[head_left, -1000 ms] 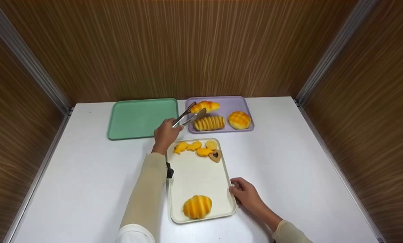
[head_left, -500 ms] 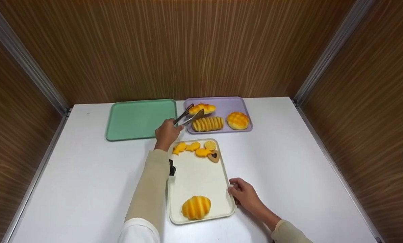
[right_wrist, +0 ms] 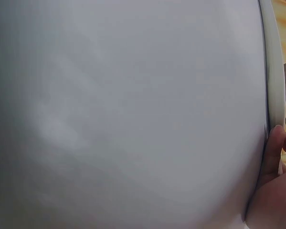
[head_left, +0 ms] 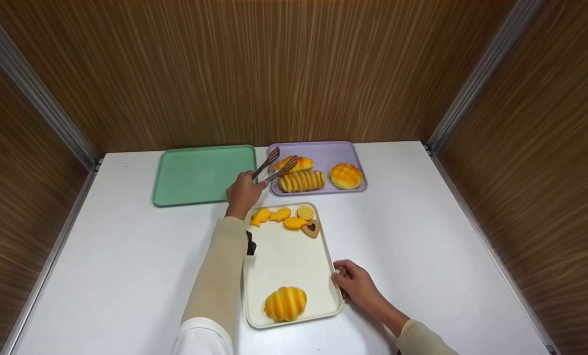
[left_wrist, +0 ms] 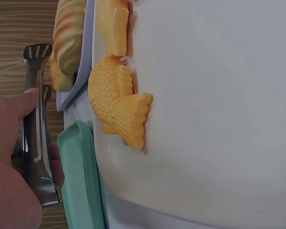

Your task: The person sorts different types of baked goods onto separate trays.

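Observation:
My left hand (head_left: 244, 194) grips metal tongs (left_wrist: 37, 129), whose tips are spread over the purple tray (head_left: 330, 149). Partly hidden behind those tips, a croissant (head_left: 304, 163) lies at the tray's back left. Just in front of it is a ridged, striped loaf (head_left: 301, 181), and a round bun (head_left: 345, 176) sits to the right. My right hand (head_left: 357, 284) pinches the right rim of the cream tray (head_left: 289, 261), as the right wrist view also shows at the tray's edge (right_wrist: 275, 71). A striped roll (head_left: 285, 303) rests at that tray's near end.
Fish-shaped pastries (left_wrist: 114, 98), a round biscuit (head_left: 305, 212) and a heart biscuit (head_left: 311, 228) line the far end of the cream tray. A green tray (head_left: 205, 175) stands at the back left. Wood-grain panels (head_left: 294, 74) enclose the white table (head_left: 422, 222).
The tongs have let go of the croissant, which has come down onto the purple tray behind the striped loaf. Their tips have risen off it. My right hand stays at the cream tray's rim.

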Demonstrator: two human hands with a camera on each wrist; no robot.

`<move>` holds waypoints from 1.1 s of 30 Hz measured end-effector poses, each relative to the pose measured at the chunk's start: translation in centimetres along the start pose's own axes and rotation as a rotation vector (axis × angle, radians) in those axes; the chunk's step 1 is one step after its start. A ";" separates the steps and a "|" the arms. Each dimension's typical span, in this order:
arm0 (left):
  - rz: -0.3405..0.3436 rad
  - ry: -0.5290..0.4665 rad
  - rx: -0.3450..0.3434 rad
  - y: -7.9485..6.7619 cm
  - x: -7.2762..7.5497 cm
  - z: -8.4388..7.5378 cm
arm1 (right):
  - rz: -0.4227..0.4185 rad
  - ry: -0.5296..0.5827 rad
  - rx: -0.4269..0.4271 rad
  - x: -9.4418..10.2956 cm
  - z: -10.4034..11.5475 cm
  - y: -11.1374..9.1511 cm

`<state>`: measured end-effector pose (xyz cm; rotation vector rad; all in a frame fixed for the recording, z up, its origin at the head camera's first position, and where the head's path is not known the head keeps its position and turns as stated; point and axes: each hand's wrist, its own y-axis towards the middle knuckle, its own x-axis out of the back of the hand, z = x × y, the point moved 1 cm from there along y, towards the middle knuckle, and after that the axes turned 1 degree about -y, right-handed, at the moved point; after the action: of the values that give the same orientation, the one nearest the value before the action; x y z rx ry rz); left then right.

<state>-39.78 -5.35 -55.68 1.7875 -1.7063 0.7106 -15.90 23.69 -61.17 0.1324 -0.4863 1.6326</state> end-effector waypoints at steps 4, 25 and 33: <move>0.021 -0.003 0.003 -0.7 0.5 0.0 | 0.018 -0.006 -0.014 0.0 0.1 0.1; 0.077 0.076 -0.101 -13.7 4.5 2.1 | 0.056 0.010 0.003 0.2 0.0 0.0; 0.094 0.079 -0.067 -18.4 5.1 2.8 | 0.052 0.002 0.008 0.3 0.0 -0.1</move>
<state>-21.18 -10.35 -54.70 1.6214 -1.7495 0.7448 -15.83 23.96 -61.04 0.1246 -0.4848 1.6855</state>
